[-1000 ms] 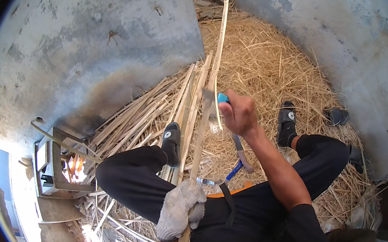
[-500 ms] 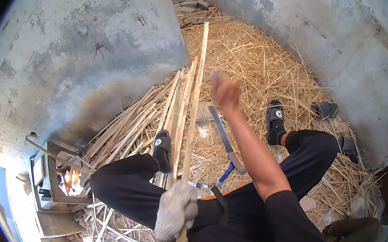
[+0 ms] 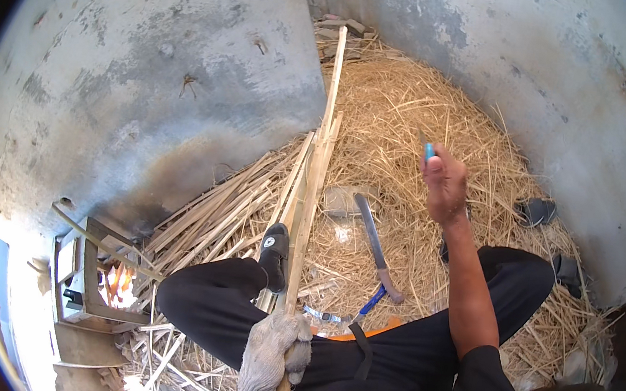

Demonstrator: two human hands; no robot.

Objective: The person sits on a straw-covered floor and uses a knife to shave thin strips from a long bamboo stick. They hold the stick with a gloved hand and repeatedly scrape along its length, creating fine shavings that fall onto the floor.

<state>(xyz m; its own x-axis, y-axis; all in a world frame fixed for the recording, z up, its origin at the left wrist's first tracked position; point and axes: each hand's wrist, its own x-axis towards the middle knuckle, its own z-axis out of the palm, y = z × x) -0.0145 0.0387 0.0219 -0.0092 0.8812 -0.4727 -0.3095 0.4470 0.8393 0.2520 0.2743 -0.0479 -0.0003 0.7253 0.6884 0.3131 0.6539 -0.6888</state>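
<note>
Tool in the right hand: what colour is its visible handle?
Turquoise blue; the handle shows best in the head view.

The far grey wall [image 3: 454,42] is stained; brick pieces [image 3: 355,26] are piled near it; leftward, a boxy frame [image 3: 114,315] is seen.

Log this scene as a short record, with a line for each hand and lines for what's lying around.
Left hand: gloved, closed around a long pale strip
Right hand: bare, holding a small turquoise-handled tool, apart from the strip
Tool type: too small to tell
Ground cover: straw-like shavings, with a long-bladed knife lying among them
Left side: more strips beside a weathered wall
</note>
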